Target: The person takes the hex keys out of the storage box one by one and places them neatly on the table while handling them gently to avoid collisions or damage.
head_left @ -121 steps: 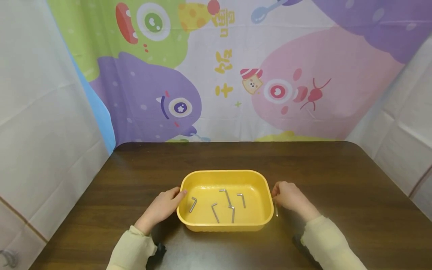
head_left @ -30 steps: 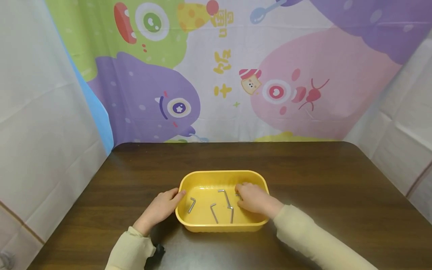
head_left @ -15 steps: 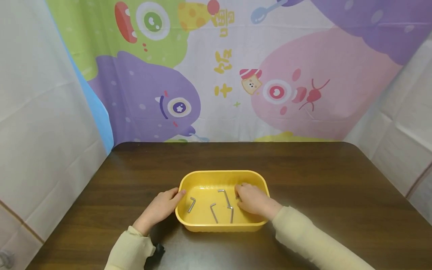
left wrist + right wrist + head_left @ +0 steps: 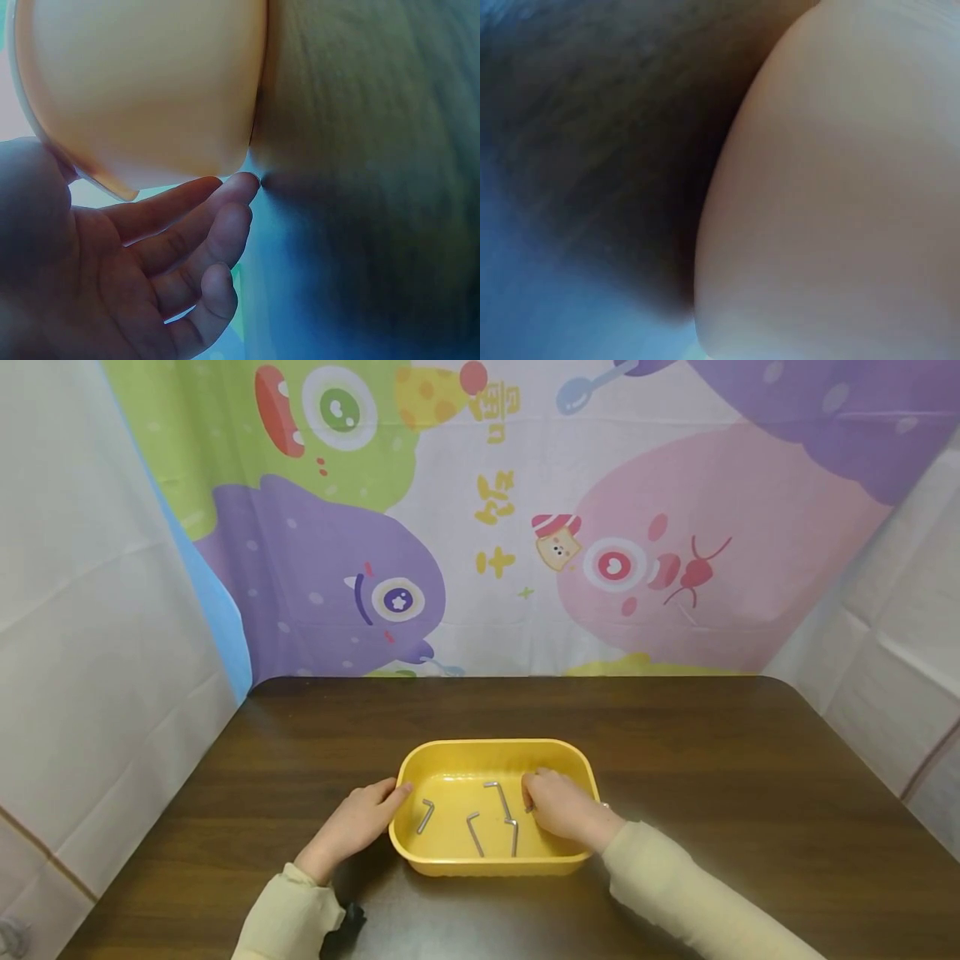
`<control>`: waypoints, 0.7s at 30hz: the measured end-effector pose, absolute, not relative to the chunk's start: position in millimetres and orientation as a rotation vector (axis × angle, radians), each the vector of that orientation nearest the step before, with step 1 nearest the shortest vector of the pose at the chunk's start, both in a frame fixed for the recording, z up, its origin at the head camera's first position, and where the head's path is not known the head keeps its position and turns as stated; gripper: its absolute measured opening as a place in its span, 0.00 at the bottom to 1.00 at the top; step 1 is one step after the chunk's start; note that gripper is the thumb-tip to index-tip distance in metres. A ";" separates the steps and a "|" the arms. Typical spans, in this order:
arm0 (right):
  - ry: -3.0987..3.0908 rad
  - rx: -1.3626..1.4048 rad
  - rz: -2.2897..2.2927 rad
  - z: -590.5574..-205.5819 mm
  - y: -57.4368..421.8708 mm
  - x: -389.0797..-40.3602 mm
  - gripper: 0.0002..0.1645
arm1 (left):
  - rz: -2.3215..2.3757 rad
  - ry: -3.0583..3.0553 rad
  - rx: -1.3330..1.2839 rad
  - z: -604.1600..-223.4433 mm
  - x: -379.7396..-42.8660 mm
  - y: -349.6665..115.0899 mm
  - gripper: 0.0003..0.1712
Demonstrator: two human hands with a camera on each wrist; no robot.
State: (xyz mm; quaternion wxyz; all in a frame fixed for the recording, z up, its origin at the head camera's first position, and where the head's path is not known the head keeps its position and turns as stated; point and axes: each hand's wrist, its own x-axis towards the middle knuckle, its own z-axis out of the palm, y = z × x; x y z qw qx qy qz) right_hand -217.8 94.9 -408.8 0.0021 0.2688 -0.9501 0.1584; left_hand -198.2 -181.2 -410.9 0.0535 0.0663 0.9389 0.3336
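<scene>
A yellow plastic tray [image 4: 495, 865] stands on the table with several silver hex keys in it. One hex key [image 4: 425, 817] lies near its left end, another [image 4: 476, 835] near the middle. Two more, a hex key [image 4: 500, 802] and a hex key [image 4: 514, 839], lie end to end right of centre. My left hand [image 4: 358, 825] grips the tray's left side, thumb at the rim and fingers along the outer wall. Inside the tray's right part, my right hand [image 4: 564, 806] has curled fingers pinching a mostly hidden hex key. The right wrist view shows only the tray's outer wall [image 4: 832, 195].
The dark wooden table [image 4: 720, 752] surrounds the tray. A patterned cloth [image 4: 510, 635] hangs behind it. A tiny shiny bit [image 4: 606, 805] shows at the tray's right rim beside my wrist; its kind is unclear.
Four seconds ago my right hand was outside the tray's right end, at a thin metal piece. It is now inside, covering the rightmost hex key. My left hand has stayed on the tray.
</scene>
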 end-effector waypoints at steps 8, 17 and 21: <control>-2.995 0.835 0.494 -407.9 93.7 -216.9 0.12 | 1.016 2.862 0.214 -411.3 -198.5 -181.2 0.19; -3.016 0.850 0.484 -406.8 92.1 -217.3 0.12 | 1.015 2.852 0.207 -411.7 -197.9 -181.7 0.21; -3.015 0.856 0.507 -406.0 93.1 -217.4 0.12 | 1.013 2.849 0.211 -412.2 -198.7 -182.0 0.21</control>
